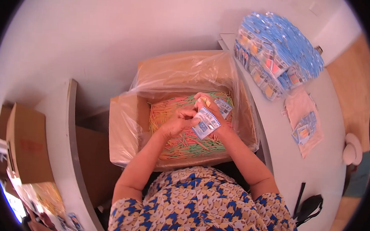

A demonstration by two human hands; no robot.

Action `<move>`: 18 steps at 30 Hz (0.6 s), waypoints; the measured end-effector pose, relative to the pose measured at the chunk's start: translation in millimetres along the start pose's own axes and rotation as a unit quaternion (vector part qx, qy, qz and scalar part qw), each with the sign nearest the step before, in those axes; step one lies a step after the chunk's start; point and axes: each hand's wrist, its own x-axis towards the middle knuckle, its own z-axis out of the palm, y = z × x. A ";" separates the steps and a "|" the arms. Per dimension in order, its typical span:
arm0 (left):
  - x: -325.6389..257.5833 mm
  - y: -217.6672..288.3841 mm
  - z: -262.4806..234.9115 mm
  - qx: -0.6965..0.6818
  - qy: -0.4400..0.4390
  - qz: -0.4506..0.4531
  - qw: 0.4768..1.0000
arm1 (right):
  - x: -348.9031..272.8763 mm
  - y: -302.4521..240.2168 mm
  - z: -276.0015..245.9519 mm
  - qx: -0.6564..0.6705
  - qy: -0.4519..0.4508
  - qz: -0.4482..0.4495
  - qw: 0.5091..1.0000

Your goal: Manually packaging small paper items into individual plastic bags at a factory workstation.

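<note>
Both hands (195,116) together, fingers curled

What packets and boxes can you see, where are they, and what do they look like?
Small packets: held in both hands over the box; flat, blue and white.
Packet pile: on the white table, upper right; heaped, blue with orange patches.
Loose packets: on the table at right; same colours.
Cardboard box: centre; brown, plastic-lined, full of orange and green sticks.
Closed carton: far left; brown.

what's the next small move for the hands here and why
Probably slide the sticks pinched in the right hand into the small blue-and-white packet that the left hand steadies; both hands meet at it, above the lined box of coloured sticks.
</note>
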 end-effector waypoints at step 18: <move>5.3 -11.3 7.6 0.262 0.028 0.217 0.940 | -0.3 -53.9 8.6 -0.478 -0.002 -0.041 0.877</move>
